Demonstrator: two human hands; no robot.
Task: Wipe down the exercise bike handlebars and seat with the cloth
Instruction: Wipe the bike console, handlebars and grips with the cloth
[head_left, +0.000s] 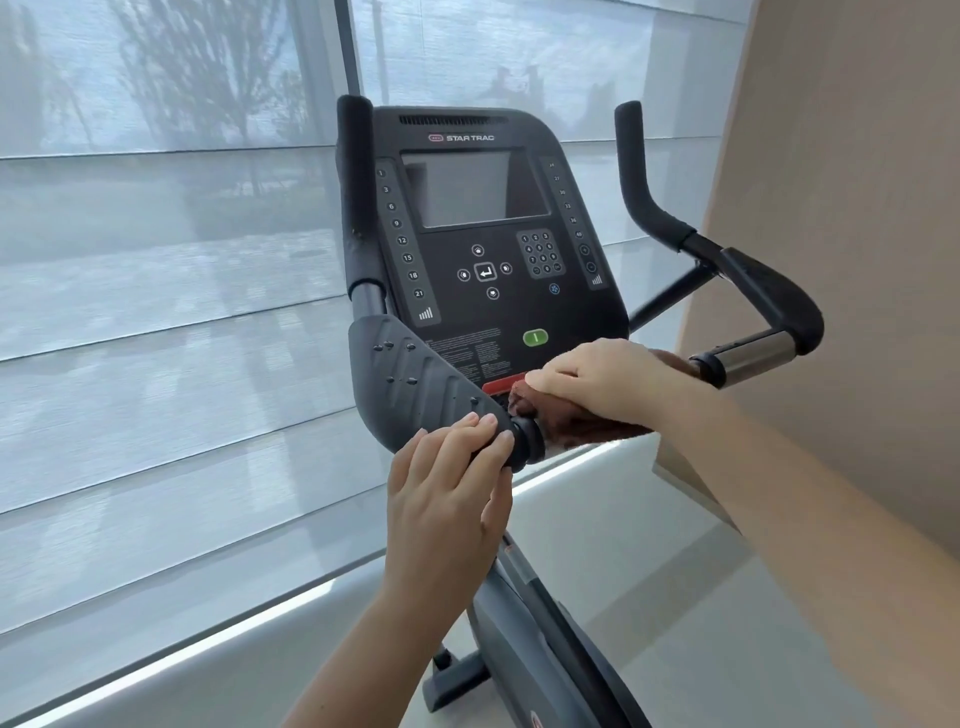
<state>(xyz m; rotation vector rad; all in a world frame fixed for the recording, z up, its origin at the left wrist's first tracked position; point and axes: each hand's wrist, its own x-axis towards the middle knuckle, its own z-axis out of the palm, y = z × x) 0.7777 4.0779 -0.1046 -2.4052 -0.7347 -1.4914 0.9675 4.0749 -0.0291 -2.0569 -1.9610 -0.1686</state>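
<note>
The exercise bike's black handlebars wrap around its console (483, 239). My right hand (597, 379) presses a brown cloth (576, 421) around the middle crossbar, just below the console. My left hand (447, 483) grips the inner end of the left handlebar pad (415, 384), fingers curled over it beside a black collar. The right handlebar (769, 306) with its metal sensor sleeve is untouched. Two upright foam grips rise on either side of the console. The seat is out of view.
A large window with translucent blinds (156, 312) fills the left and back. A beige wall (857, 208) stands close on the right. The bike's frame and base foot (519, 649) run down to a pale floor.
</note>
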